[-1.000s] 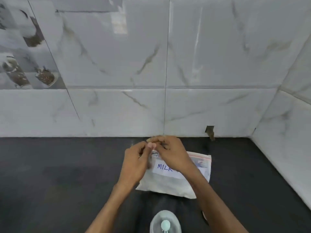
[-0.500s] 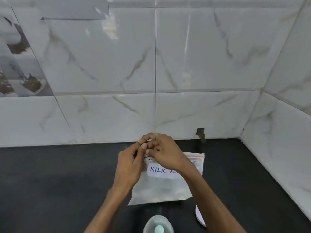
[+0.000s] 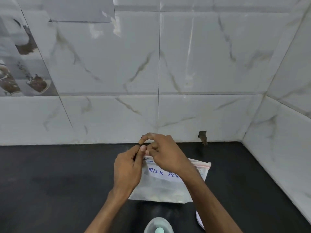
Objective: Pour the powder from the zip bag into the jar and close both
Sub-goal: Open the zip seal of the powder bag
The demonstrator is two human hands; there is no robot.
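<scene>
You are working at a matte black tabletop [image 3: 50,174] that is meeting white marble-veined wall tiles [image 3: 117,64] in a corner. The clear plastic zip bag [image 3: 161,187] is resting mid-tabletop. Your left hand [image 3: 127,169] and right hand [image 3: 165,153] are pinching its top corner with curled fingers [image 3: 148,137], and your right forearm is covering part of the label. The clear round jar [image 3: 159,226] is standing nearest you, beside a white round lid [image 3: 200,221].

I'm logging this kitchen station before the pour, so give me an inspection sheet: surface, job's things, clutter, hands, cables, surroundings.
Surface: black countertop, matte.
Job's things: zip bag labelled MILK POW..., on the counter; jar nearest the camera, cut off by the frame.
Clutter: white disc beside the jar, half hidden by the right forearm; possibly the lid.
Hands: left hand and right hand both pinch the bag's top edge near its left corner.
Cables: nothing seen.
Surroundings: marble-look wall tiles; chipped hole at the wall's base.
</scene>
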